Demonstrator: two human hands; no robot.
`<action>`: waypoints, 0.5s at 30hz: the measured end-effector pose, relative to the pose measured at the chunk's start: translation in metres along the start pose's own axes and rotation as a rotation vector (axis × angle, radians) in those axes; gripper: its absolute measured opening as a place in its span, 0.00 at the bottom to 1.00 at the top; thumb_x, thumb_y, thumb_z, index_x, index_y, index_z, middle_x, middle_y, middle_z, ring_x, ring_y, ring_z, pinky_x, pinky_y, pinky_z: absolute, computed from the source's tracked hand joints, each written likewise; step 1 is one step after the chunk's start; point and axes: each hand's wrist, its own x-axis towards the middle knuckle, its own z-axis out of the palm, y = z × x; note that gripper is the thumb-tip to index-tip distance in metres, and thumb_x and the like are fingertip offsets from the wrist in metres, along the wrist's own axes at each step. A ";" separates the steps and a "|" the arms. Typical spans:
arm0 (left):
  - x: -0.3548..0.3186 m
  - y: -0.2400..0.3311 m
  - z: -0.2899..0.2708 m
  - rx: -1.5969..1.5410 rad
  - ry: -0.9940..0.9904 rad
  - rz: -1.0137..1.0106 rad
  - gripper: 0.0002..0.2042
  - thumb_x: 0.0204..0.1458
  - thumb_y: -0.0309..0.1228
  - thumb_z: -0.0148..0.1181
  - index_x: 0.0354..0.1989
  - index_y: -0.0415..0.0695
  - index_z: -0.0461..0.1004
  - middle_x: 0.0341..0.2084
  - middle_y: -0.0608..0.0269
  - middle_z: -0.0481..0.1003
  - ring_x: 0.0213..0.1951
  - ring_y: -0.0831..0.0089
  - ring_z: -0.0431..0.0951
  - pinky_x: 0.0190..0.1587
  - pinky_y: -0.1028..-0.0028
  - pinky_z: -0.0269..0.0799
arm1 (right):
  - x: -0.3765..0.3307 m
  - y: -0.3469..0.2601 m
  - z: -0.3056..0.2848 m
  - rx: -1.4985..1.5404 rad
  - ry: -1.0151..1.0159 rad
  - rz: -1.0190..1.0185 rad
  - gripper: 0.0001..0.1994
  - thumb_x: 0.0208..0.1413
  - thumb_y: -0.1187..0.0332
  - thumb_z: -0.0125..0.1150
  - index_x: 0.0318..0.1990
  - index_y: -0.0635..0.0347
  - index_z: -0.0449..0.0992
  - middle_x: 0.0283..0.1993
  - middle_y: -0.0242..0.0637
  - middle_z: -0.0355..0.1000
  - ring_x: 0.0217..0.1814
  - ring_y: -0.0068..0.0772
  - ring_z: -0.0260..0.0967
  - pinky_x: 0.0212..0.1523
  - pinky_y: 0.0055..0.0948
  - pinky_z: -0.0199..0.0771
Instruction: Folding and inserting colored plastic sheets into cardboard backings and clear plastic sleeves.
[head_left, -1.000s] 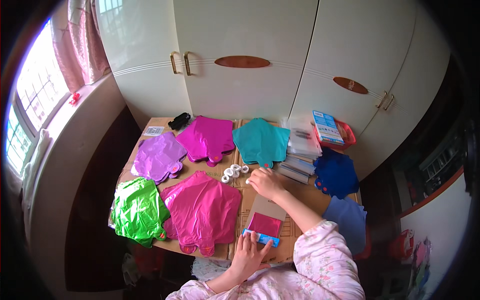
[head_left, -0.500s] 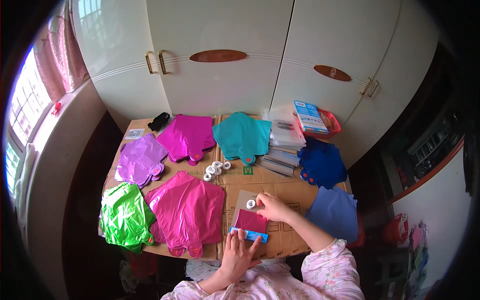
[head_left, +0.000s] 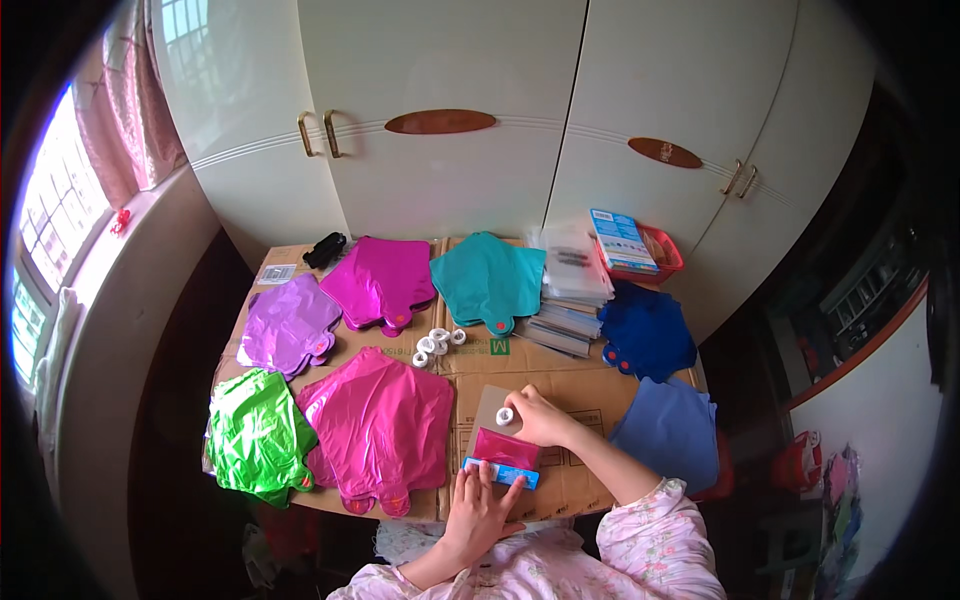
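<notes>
A small packet with a folded, shiny magenta piece (head_left: 507, 448) and a blue strip (head_left: 515, 477) along its near end lies on the cardboard in front of me. It rests on a flat grey-brown card (head_left: 487, 408). My left hand (head_left: 477, 515) lies flat with its fingers spread, the fingertips pressing on the blue strip. Beyond the magenta piece, my right hand (head_left: 545, 420) has its fingers curled, with the tips pinched at the edge of a small white roll (head_left: 505, 415). Part of the grip is hidden behind the hand.
Foil piles ring the cardboard: pink (head_left: 385, 425), green (head_left: 255, 430), lilac (head_left: 290, 322), magenta (head_left: 378, 280), teal (head_left: 488, 280), dark blue (head_left: 650, 328) and light blue (head_left: 665, 430). More white rolls (head_left: 437, 345), clear sleeves (head_left: 572, 270), grey cards (head_left: 555, 328) and a red basket (head_left: 668, 262) stand farther back.
The view has shifted slightly. My right fingertips have come onto the white roll, which now looks tilted. My left hand has stayed on the blue strip.
</notes>
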 end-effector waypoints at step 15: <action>0.000 -0.001 -0.002 -0.008 -0.004 0.000 0.42 0.39 0.60 0.61 0.66 0.62 0.57 0.57 0.28 0.57 0.57 0.36 0.60 0.59 0.43 0.55 | -0.003 0.003 -0.006 0.477 -0.294 -0.099 0.09 0.53 0.69 0.61 0.37 0.64 0.72 0.36 0.39 0.76 0.39 0.29 0.74 0.40 0.29 0.73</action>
